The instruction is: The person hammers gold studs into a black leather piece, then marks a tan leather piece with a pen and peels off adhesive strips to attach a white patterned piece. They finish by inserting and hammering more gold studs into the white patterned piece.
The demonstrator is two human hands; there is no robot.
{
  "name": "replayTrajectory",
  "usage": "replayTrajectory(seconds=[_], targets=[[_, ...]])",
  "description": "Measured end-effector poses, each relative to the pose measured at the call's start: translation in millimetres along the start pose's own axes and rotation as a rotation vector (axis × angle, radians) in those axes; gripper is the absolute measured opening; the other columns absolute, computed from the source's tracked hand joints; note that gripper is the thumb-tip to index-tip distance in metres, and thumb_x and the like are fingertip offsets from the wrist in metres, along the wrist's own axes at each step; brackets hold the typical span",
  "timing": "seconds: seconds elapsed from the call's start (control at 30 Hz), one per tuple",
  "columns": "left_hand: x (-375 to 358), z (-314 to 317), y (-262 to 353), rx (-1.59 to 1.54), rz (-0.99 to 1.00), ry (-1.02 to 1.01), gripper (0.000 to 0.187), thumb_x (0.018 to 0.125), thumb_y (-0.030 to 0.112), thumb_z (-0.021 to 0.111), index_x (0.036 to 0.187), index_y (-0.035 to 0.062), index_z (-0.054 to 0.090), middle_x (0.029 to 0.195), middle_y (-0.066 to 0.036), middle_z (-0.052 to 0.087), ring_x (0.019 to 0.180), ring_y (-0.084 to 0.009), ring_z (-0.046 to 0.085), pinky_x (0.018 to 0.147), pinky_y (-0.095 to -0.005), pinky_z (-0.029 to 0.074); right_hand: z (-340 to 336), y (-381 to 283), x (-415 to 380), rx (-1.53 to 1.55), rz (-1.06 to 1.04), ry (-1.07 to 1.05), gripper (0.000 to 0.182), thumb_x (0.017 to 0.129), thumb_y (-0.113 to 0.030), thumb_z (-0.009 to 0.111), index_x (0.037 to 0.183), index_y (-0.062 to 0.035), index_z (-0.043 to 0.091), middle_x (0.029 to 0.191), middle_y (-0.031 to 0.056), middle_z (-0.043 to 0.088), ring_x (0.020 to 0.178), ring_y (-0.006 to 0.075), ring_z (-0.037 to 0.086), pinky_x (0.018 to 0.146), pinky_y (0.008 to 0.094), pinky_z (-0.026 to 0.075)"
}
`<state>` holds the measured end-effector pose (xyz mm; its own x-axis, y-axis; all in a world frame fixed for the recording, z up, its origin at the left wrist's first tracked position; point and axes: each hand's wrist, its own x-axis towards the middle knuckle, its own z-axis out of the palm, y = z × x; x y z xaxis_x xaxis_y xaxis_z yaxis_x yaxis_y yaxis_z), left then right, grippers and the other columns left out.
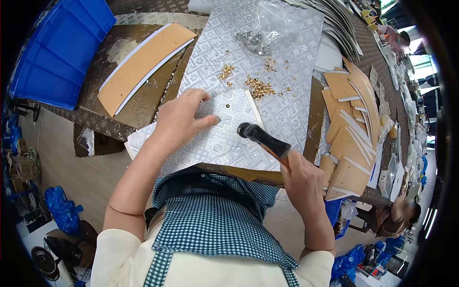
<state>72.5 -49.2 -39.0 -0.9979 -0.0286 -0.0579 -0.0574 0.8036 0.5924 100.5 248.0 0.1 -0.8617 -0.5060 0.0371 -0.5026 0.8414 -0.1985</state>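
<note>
My right hand (303, 179) is wrapped round a hammer (267, 139), its dark head raised over the right part of a patterned curved panel (184, 143). My left hand (181, 117) rests on that panel, thumb and fingers apart, with nothing visible between them. Between my hands a small round gold stud (227, 106) sits on the panel near its far edge. Just beyond lie loose gold studs (259, 88) and a smaller cluster of them. Farther back, a heap of small silvery pieces (253, 42) lies beside a clear plastic bag (273, 20).
A tan curved panel (148, 64) with white edges lies at the left, near a blue crate (62, 48). Many similar panels (351, 143) are piled at the right. Grey curved sheets (337, 24) are stacked behind. Two people (394, 217) sit farther off at the right.
</note>
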Motion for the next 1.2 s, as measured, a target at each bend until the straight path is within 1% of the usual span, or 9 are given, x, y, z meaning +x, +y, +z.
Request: replayTrajectory(seconds=[0.23, 0.37, 0.63, 0.73, 0.9, 0.97, 1.1, 1.13, 1.2], targets=[[0, -1, -1, 0.004, 0.000, 0.002, 0.049, 0.077, 0.034, 0.079, 0.115, 0.0065, 0.064, 0.113, -0.012, 0.068, 0.101, -0.0314, 0.067, 0.087, -0.0401, 0.052, -11, -12, -15, 0.667, 0.005, 0.651, 0.016, 0.099, -0.011, 0.060, 0.110, -0.0007, 0.054, 0.082, 0.0061, 0.060, 0.061, 0.0081, 0.053, 0.054, 0.0210, 0.043], [0, -3, 4, -0.016, -0.022, -0.009, 0.050, 0.077, 0.034, 0.079, 0.116, 0.0065, 0.064, 0.115, -0.012, 0.068, 0.103, -0.0313, 0.066, 0.088, -0.0401, 0.051, 12, -4, -10, 0.009, 0.022, -0.078, 0.022, 0.088, -0.010, 0.066, 0.105, -0.0032, 0.054, 0.078, 0.0143, 0.063, 0.070, 0.0309, 0.067, 0.060, 0.0367, 0.052], [0, -5, -4, -0.095, 0.011, 0.003, 0.055, 0.077, 0.038, 0.079, 0.116, 0.0016, 0.064, 0.100, -0.018, 0.071, 0.089, -0.0282, 0.070, 0.079, -0.0389, 0.053, 14, 41, -21, 0.349, 0.315, 0.132, 0.026, 0.087, -0.016, 0.067, 0.108, -0.0030, 0.059, 0.091, 0.0197, 0.064, 0.082, 0.0389, 0.063, 0.071, 0.0435, 0.049], [5, -18, -12, -0.648, -0.060, -0.231, 0.048, 0.082, 0.028, 0.079, 0.112, -0.0072, 0.064, 0.091, -0.007, 0.067, 0.082, -0.0084, 0.059, 0.072, -0.0246, 0.048, 13, 65, -22, 0.138, 0.347, 0.140, 0.029, 0.086, -0.018, 0.065, 0.110, -0.0032, 0.062, 0.095, 0.0193, 0.065, 0.086, 0.0407, 0.064, 0.077, 0.0471, 0.049], [14, -28, 3, -1.173, -0.138, 0.057, 0.033, 0.099, 0.025, 0.064, 0.119, -0.0010, 0.064, 0.105, -0.005, 0.069, 0.090, -0.0121, 0.064, 0.084, -0.0280, 0.050, 20, 104, -11, -0.017, 0.353, 0.279, 0.027, 0.086, -0.013, 0.063, 0.112, -0.0054, 0.064, 0.101, 0.0143, 0.063, 0.099, 0.0346, 0.060, 0.082, 0.0454, 0.050], [25, -29, 26, -1.402, -0.228, 0.197, 0.028, 0.103, 0.030, 0.055, 0.114, 0.0051, 0.061, 0.095, -0.003, 0.066, 0.078, -0.0119, 0.061, 0.069, -0.0270, 0.050, 26, 114, -2, -0.055, 0.390, 0.292, 0.029, 0.086, -0.012, 0.063, 0.114, -0.0059, 0.064, 0.105, 0.0145, 0.063, 0.101, 0.0349, 0.059, 0.086, 0.0449, 0.049], [94, -9, -52, -1.801, 0.220, -0.325, 0.030, 0.106, 0.038, 0.046, 0.103, 0.0109, 0.061, 0.081, 0.001, 0.055, 0.065, -0.0112, 0.054, 0.057, -0.0269, 0.047, 39, 120, 18, -0.209, 0.286, 0.564, 0.037, 0.084, -0.008, 0.063, 0.120, -0.0073, 0.064, 0.113, 0.0145, 0.063, 0.104, 0.0359, 0.057, 0.093, 0.0429, 0.047], [102, -10, -33, -1.795, 0.016, -0.122, 0.031, 0.105, 0.040, 0.047, 0.093, 0.0130, 0.057, 0.072, 0.004, 0.040, 0.056, -0.0093, 0.039, 0.050, -0.0250, 0.036, 40, 118, 26, -0.123, 0.263, 0.640, 0.034, 0.083, -0.006, 0.062, 0.117, -0.0070, 0.065, 0.110, 0.0140, 0.063, 0.102, 0.0352, 0.058, 0.091, 0.0421, 0.048], [139, 0, -51, -1.953, 0.228, -0.339, 0.031, 0.103, 0.040, 0.050, 0.096, 0.0109, 0.058, 0.072, 0.003, 0.043, 0.057, -0.0104, 0.041, 0.051, -0.0262, 0.039, 37, 106, 44, 0.133, 0.203, 0.711, 0.024, 0.083, -0.003, 0.063, 0.107, -0.0061, 0.067, 0.101, 0.0121, 0.066, 0.098, 0.0331, 0.060, 0.085, 0.0411, 0.049]])
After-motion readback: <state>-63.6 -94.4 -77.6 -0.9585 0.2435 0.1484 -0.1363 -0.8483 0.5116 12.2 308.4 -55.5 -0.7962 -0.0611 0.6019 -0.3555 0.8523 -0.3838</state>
